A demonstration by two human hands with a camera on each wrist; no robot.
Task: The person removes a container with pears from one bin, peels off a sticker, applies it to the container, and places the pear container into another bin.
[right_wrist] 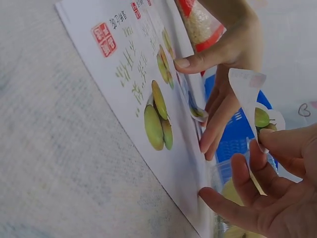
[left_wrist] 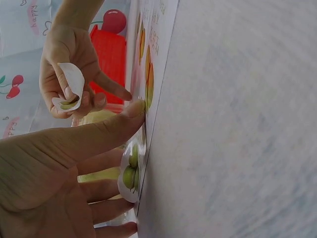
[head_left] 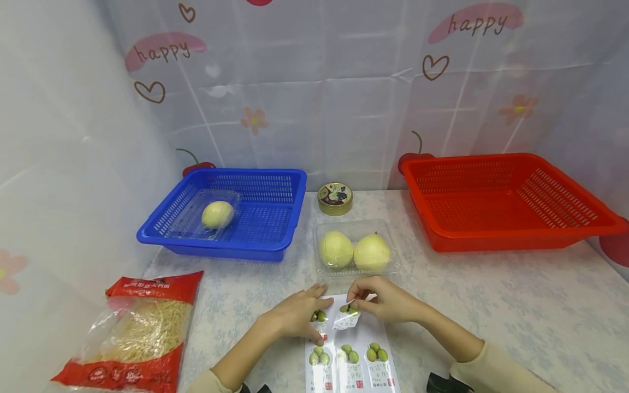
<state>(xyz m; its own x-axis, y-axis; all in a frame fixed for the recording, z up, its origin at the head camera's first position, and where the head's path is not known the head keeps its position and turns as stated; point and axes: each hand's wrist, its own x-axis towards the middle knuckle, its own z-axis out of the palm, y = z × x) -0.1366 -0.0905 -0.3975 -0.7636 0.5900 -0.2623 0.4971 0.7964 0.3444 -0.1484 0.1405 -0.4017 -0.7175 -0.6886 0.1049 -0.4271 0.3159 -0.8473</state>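
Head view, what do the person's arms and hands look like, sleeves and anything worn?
The left hand and right hand are bare, with no gloves or rings showing. The left sleeve and right sleeve are beige and end on the forearms. A black item shows beside the right sleeve, and smaller dark bits near the left; I can't tell what they are.

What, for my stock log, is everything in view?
Left basket: 1, blue, back left
Right basket: 1, red, back right
Left box: 1, clear, inside left basket
Central box: 1, clear, middle
Fruits: 3, pale yellow, one in left box, two in central
Tin: 1, gold, between baskets
Pasta bag: 1, red/clear, front left
Sticker sheet: 1, white, front centre
Peeled sticker: 1, white-green, above sheet
Backdrop: 1, pale, behind
Tabletop: 1, whitish-blue, beneath
Dark gear: count unclear, black, bottom
Sleeves: 2, beige, bottom
Left hand: 1, bare, on sticker sheet
Right hand: 1, bare, pinching peeled sticker
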